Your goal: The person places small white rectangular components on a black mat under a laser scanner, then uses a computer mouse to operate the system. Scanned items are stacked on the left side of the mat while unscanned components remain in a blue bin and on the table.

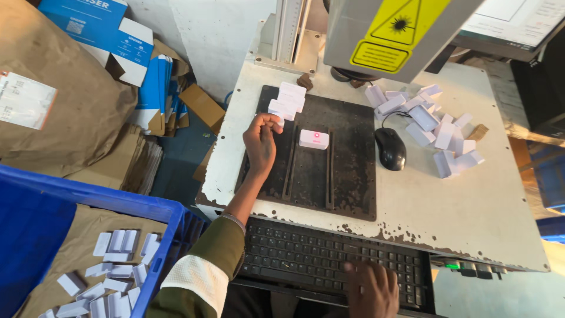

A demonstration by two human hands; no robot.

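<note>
- White rectangular block (pixel 313 139): lies flat on the dark metal plate (pixel 347 188), between two raised rails, under the grey machine head (pixel 376 29). A red light spot shows on its top face. It is near the left hand but not touching it.
- Blue plastic crate (pixel 118 203): largest container, at lower left beside the bench. Lined with brown paper; holds many loose white blocks (pixel 115 274) lying in no order.
- White workbench (pixel 471 212): paint chipped along the front edge. Carries the dark metal plate, a black mouse (pixel 391 149) and a heap of white blocks (pixel 438 132) at right, well apart from the plate's centre.
- Brown paper sacks (pixel 65 112) and blue-and-white cartons (pixel 100 29): stacked at upper left, on the floor side; one carton is open, its contents not visible.
- Black keyboard (pixel 318 259): sits below the bench's front edge.
- Small stack of white blocks (pixel 288 100): rests on the plate's upper left corner, just beside the left hand's fingertips.
- Left hand (pixel 261 141): raised over the plate's left part, fingers curled together, pinching one small white block (pixel 276 115) between thumb and fingertips.
- Right hand (pixel 372 288): rests on the keyboard's lower right area, fingers bent downward onto the keys, slightly apart; holds nothing.
</note>
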